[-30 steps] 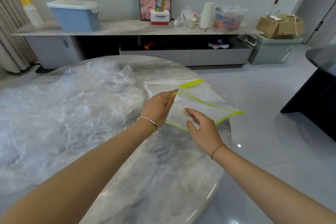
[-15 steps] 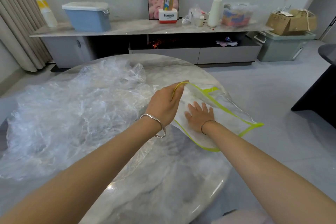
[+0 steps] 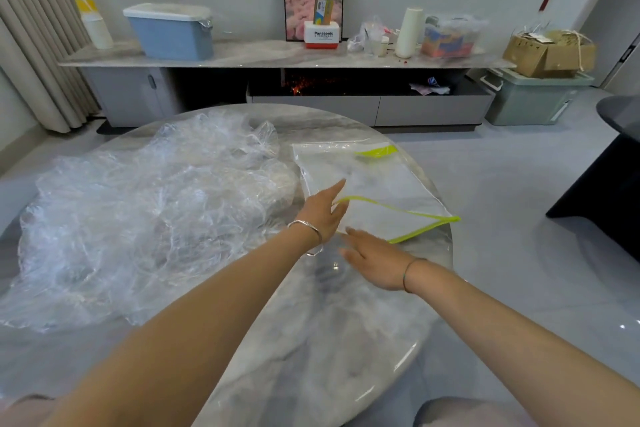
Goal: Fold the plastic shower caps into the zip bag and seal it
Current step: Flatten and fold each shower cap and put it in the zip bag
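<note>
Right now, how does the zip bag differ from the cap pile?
The zip bag lies flat and smooth; the cap pile is crumpled and heaped. The bag has a yellow-green edge; the pile has none. The pile spreads far wider than the bag. Both are clear plastic.

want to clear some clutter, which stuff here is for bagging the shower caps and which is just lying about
For the job: shower caps, zip bag, left hand at its yellow rim, right hand near its mouth.
Lying about: blue bin, Panasonic box, white roll, cardboard box.
</note>
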A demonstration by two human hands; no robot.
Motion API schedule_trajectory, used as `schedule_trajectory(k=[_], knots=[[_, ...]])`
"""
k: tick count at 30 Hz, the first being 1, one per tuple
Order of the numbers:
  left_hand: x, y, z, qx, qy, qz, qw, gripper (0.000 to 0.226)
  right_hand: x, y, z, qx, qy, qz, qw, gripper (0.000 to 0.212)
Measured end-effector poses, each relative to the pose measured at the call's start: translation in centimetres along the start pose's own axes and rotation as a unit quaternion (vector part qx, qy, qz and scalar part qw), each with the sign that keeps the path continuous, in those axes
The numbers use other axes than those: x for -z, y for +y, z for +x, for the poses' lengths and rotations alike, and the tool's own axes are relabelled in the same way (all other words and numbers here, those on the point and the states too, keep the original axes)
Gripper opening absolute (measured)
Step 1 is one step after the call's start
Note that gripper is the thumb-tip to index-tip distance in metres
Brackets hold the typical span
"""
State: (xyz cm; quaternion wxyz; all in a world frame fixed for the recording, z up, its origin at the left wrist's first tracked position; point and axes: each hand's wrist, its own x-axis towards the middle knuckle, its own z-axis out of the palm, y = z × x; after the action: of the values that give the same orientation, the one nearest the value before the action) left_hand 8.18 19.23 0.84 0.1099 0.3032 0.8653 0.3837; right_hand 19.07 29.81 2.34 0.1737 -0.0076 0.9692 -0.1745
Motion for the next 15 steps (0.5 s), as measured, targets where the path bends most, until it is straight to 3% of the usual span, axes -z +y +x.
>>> schedule_trajectory(k=[3,7,15], knots=[[0.8,-1.5,-2.1,0.005,-0.027,0.091,0.995,0.057,-1.0,0.8,-1.2,-0.024,-0.047,0.038,0.998,0.044],[4.1,-3.4,-7.0,0.000,-0.028,0.203,0.979,0.050,-2.4,0.8,-1.2,-0.038,-0.086,0.035,0.995,0.036],[6.4,-6.5,-14.7,0.028,-0.068,0.357,0.931,0.044,-3.9,-3.1,0.2,0.077,0.007,0.033,0.996,0.039]])
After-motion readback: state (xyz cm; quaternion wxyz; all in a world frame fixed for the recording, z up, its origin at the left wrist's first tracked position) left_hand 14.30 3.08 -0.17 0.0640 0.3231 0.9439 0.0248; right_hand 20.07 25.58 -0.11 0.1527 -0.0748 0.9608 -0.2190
